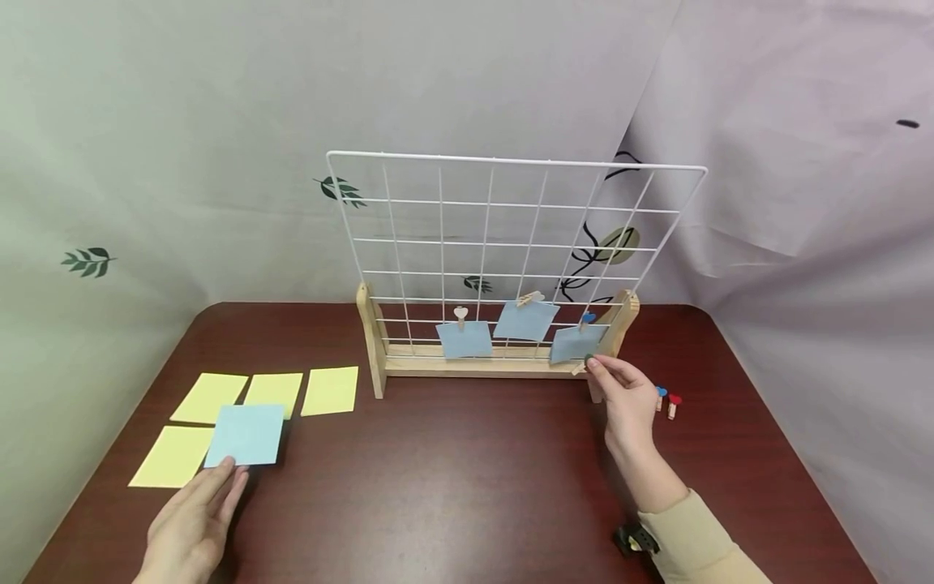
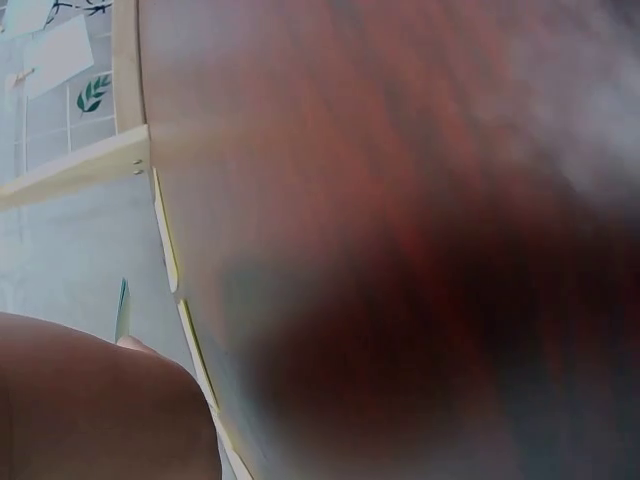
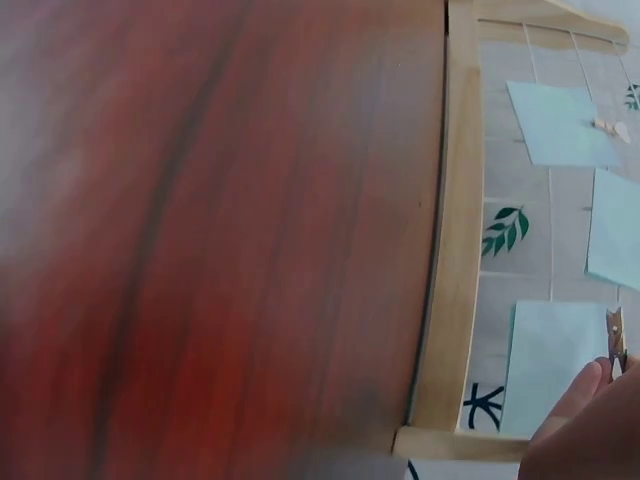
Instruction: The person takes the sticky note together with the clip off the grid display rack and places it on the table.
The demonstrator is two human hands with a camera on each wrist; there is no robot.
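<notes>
The held blue note at left covers parts of some yellow notes on the table; in the left wrist view only its thin edge shows, and a dark blur obscures much of the table. The left hand pinches that note by its near edge, thumb on top. At right, by the white grid rack, the right hand's fingers pinch a small clip, mostly covered in the head view; the right wrist view shows its wooden end clearly.
</notes>
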